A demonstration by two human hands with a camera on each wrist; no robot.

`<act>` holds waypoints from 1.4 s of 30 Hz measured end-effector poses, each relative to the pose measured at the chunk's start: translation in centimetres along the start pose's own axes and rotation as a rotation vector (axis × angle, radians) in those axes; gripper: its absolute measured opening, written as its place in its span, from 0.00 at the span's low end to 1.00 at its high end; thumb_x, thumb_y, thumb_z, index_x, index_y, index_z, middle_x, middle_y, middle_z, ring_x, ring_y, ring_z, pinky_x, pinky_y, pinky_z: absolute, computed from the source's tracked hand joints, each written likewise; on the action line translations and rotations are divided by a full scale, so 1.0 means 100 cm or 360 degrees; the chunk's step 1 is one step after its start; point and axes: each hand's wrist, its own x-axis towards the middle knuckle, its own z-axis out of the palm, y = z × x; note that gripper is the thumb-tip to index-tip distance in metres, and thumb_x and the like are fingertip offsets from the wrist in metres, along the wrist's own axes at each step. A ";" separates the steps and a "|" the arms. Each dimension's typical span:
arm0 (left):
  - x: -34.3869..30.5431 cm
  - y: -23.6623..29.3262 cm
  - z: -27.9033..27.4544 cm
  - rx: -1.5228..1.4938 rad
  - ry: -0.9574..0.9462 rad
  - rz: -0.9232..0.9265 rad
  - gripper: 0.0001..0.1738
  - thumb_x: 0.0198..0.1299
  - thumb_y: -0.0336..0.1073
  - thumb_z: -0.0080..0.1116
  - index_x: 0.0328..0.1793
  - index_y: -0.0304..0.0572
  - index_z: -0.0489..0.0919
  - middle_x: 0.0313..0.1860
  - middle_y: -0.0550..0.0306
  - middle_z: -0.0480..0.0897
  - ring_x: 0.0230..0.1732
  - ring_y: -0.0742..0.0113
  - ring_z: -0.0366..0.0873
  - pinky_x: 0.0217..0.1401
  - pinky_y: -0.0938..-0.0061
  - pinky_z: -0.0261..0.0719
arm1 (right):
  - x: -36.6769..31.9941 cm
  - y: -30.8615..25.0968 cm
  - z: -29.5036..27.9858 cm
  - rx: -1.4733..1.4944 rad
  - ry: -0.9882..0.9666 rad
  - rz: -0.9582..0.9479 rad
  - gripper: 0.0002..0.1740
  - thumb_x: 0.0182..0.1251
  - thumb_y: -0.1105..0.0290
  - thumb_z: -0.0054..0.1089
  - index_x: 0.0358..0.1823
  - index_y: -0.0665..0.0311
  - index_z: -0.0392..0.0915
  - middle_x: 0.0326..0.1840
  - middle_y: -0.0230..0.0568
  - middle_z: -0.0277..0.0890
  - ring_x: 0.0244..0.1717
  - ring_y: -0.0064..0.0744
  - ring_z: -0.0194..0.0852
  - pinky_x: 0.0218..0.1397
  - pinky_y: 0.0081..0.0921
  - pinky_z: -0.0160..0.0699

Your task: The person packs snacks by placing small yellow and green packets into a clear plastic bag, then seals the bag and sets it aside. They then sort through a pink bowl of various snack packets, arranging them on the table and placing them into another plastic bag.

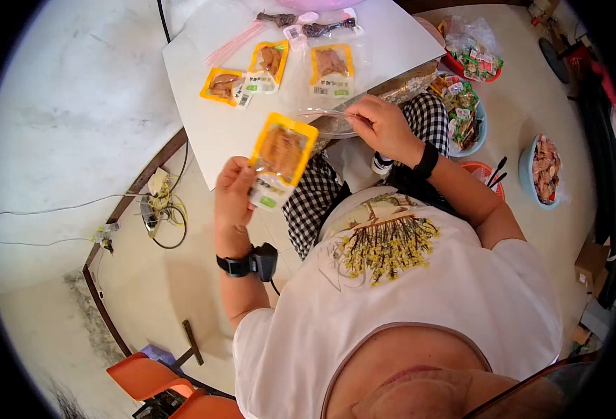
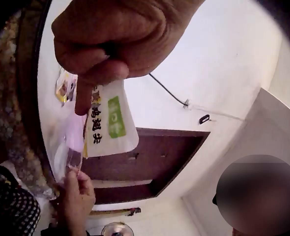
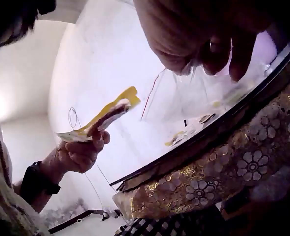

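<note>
My left hand (image 1: 234,194) grips a yellow-edged food packet (image 1: 281,152) by its white lower end, holding it up in front of the table. Brown meat pieces show through its clear window. In the left wrist view, the thumb and fingers pinch the packet's printed white end (image 2: 113,123). My right hand (image 1: 390,130) pinches the rim of a clear plastic bag (image 3: 177,98) at the table's edge. That bag has a red line along its edge and hangs below the fingers in the right wrist view. Similar packets (image 1: 332,63) lie on the white table (image 1: 189,42).
Two dark drumstick-shaped pieces in clear packs (image 1: 329,28) and pink-striped clear plastic (image 1: 235,43) lie at the table's far side. On the floor at right stand a red basin (image 1: 493,75) and blue basins (image 1: 526,171) with packets. Orange chairs (image 1: 140,377) stand lower left.
</note>
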 end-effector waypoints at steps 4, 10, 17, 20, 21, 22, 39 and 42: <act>0.005 -0.016 0.028 -0.0039 -0.0089 -0.0174 0.03 0.68 0.29 0.48 0.41 0.42 0.73 0.25 0.63 0.77 0.10 0.83 0.62 0.08 0.87 0.58 | 0.000 -0.003 0.000 -0.0037 0.0011 -0.0033 0.06 0.62 0.74 0.60 0.39 0.65 0.78 0.30 0.43 0.72 0.31 0.44 0.73 0.33 0.34 0.72; 0.033 -0.014 0.083 -0.0166 -0.0138 -0.0148 0.06 0.67 0.28 0.51 0.47 0.37 0.73 0.31 0.57 0.82 0.12 0.83 0.66 0.10 0.88 0.61 | -0.003 -0.005 -0.004 -0.0146 0.0037 -0.0078 0.07 0.62 0.70 0.60 0.40 0.63 0.79 0.35 0.41 0.73 0.37 0.44 0.75 0.38 0.36 0.75; 0.042 -0.008 0.089 0.0082 -0.0194 -0.0314 0.12 0.66 0.26 0.49 0.55 0.36 0.73 0.32 0.58 0.81 0.13 0.84 0.62 0.10 0.90 0.56 | 0.003 0.004 -0.017 -0.0023 0.0252 0.0015 0.06 0.63 0.70 0.60 0.40 0.61 0.80 0.33 0.41 0.73 0.33 0.44 0.75 0.34 0.35 0.75; 0.033 -0.005 0.081 0.0090 -0.0128 -0.0351 0.14 0.66 0.25 0.48 0.57 0.34 0.74 0.34 0.55 0.82 0.13 0.84 0.63 0.10 0.90 0.56 | 0.004 0.005 -0.019 -0.0055 0.0244 0.0010 0.06 0.63 0.71 0.60 0.40 0.61 0.81 0.32 0.40 0.73 0.32 0.44 0.75 0.34 0.35 0.75; 0.030 -0.005 0.080 0.0090 -0.0088 -0.0358 0.14 0.66 0.25 0.48 0.57 0.33 0.74 0.35 0.55 0.82 0.13 0.84 0.63 0.10 0.90 0.56 | 0.002 0.007 -0.017 -0.0051 0.0244 -0.0025 0.06 0.62 0.71 0.61 0.40 0.61 0.81 0.32 0.39 0.73 0.32 0.44 0.75 0.34 0.35 0.75; 0.027 -0.004 0.081 0.0037 -0.0084 -0.0372 0.14 0.66 0.25 0.48 0.57 0.33 0.74 0.35 0.55 0.82 0.13 0.84 0.63 0.10 0.90 0.56 | 0.001 0.009 -0.013 -0.0041 0.0247 -0.0060 0.06 0.62 0.71 0.61 0.40 0.60 0.81 0.32 0.39 0.73 0.33 0.43 0.75 0.35 0.34 0.75; 0.052 -0.032 0.103 -0.0567 0.0078 0.0048 0.12 0.67 0.25 0.48 0.56 0.31 0.74 0.42 0.50 0.83 0.22 0.77 0.70 0.20 0.84 0.68 | -0.014 0.012 -0.020 -0.0147 0.0239 -0.0194 0.07 0.59 0.71 0.64 0.38 0.60 0.80 0.34 0.38 0.73 0.36 0.42 0.74 0.36 0.34 0.75; 0.048 -0.037 0.102 -0.0661 0.0092 -0.0057 0.12 0.68 0.25 0.48 0.56 0.32 0.74 0.43 0.50 0.83 0.22 0.76 0.72 0.21 0.84 0.70 | -0.013 0.011 -0.019 -0.0154 0.0262 -0.0215 0.07 0.58 0.71 0.64 0.38 0.60 0.80 0.33 0.38 0.72 0.35 0.42 0.74 0.36 0.34 0.75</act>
